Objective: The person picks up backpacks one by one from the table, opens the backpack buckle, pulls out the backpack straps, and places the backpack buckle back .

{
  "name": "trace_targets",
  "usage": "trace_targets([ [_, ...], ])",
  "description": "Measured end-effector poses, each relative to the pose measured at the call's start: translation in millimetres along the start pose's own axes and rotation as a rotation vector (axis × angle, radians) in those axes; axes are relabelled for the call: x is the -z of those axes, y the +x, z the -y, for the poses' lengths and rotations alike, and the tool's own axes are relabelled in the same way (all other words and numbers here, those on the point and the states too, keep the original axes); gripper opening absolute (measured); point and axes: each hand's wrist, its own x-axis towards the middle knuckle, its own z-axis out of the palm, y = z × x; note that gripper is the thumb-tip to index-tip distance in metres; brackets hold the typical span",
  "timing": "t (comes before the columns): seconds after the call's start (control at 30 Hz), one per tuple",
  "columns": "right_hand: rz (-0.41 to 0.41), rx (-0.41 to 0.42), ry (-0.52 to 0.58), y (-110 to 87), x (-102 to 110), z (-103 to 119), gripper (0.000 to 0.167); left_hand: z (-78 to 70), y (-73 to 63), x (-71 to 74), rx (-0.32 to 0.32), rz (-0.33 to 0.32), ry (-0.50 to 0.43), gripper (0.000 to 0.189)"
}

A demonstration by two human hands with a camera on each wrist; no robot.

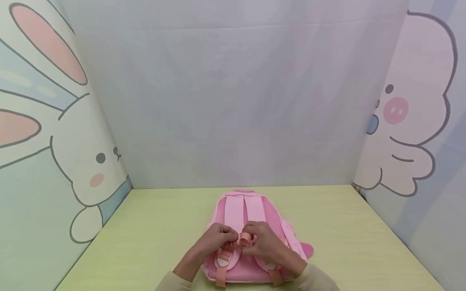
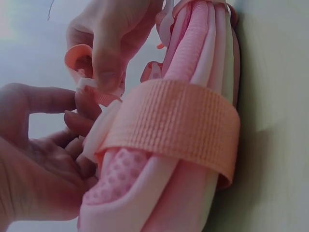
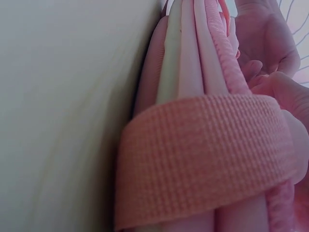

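A pink backpack (image 1: 251, 275) lies on the table with its shoulder straps facing up. Over its middle, my right hand (image 1: 265, 242) pinches a looped orange webbing strap (image 1: 245, 238); the left wrist view shows a white plastic buckle (image 2: 88, 83) at the loop. Close on the left, my left hand (image 1: 216, 238) pinches at the buckle end with thumb and fingertips, which partly hide what lies between them. Below the left hand, another white buckle (image 1: 223, 260) joins a padded shoulder strap to orange webbing (image 1: 221, 277).
The yellow-green table (image 1: 160, 226) runs back to a pale grey curtain (image 1: 233, 109). Walls printed with a rabbit (image 1: 80, 161) and another cartoon animal (image 1: 415, 101) stand at the sides. A darker pink flap (image 1: 307, 249) sticks out at the backpack's right.
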Motion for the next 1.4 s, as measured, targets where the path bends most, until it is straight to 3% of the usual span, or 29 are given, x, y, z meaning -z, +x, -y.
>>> trace_targets([
  [0.37,0.022,-0.063,0.003,-2.8,1.8,-3.8,0.03,-0.6,-1.3,-1.4,-0.022,0.023,-0.015,0.02],
  [0.53,0.042,-0.065,0.012,-1.6,2.1,-4.5,0.03,-0.9,-0.2,0.4,-0.016,0.003,-0.025,0.022],
  [0.8,-0.001,-0.095,-0.023,-2.1,2.7,-2.6,0.029,-1.8,-1.3,1.1,0.005,-0.025,-0.094,0.022],
  [1.0,-0.006,-0.153,-0.029,-3.6,3.1,-1.4,0.03,-1.8,-1.1,1.1,0.024,-0.007,-0.091,0.022],
  [1.2,0.02,-0.096,-0.087,-4.5,1.8,-2.1,0.031,-1.8,-1.2,-0.4,0.009,-0.023,-0.062,0.024],
  [1.4,0.007,-0.151,0.036,-2.3,4.3,-1.2,0.028,-2.0,-1.0,0.7,-0.003,-0.004,-0.045,0.024],
])
